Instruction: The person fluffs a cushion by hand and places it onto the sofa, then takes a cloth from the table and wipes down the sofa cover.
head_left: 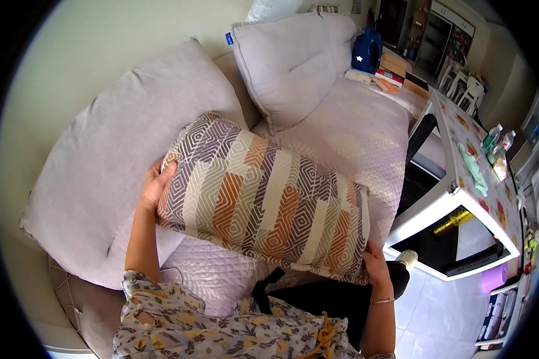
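Note:
A long patterned pillow [263, 200] in orange, cream, purple and grey lies tilted across the middle of the view, above the quilted sofa cover [365, 131]. Its left end is gripped by my left hand [157, 184], thumb on top and the other fingers partly hidden behind the edge. At the lower right corner, my right hand [375, 263] holds the pillow's edge, with its fingers partly out of sight. Behind the pillow's left end leans a large grey cushion [126, 143]. A second grey cushion [287, 66] stands against the sofa back.
On the right is a white-framed table [455, 197] with a floral top, bottles [492, 137] and a green cloth [473, 169]. A dark blue backpack [366, 51] and boxes [395, 66] sit at the sofa's far end. White chairs [472, 93] stand farther back.

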Demonstrator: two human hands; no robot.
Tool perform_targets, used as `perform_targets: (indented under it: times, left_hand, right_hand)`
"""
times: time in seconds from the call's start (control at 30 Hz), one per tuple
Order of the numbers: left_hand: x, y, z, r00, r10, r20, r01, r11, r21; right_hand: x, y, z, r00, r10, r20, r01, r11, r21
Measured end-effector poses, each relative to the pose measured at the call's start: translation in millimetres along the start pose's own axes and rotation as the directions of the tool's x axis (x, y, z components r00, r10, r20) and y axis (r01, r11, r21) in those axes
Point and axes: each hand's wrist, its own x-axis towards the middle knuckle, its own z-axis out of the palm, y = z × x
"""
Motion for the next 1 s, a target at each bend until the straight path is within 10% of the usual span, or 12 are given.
perform_targets:
  times: [0.73, 1.0]
  left_hand:
    - [-74, 81, -11, 0.909, 0.353, -0.223, -0.372, 0.927, -0.048]
    - [-61, 142, -104, 0.717, 0.478, -0.507, -0.508, 0.857, 0.090]
  right_hand:
    - [39, -13, 16, 0.949, 0.070, 0.308, -0.193, 0.901, 0.388]
    - [97, -129, 110, 0.940, -0.198, 0.277, 0.076, 0.915, 0.395]
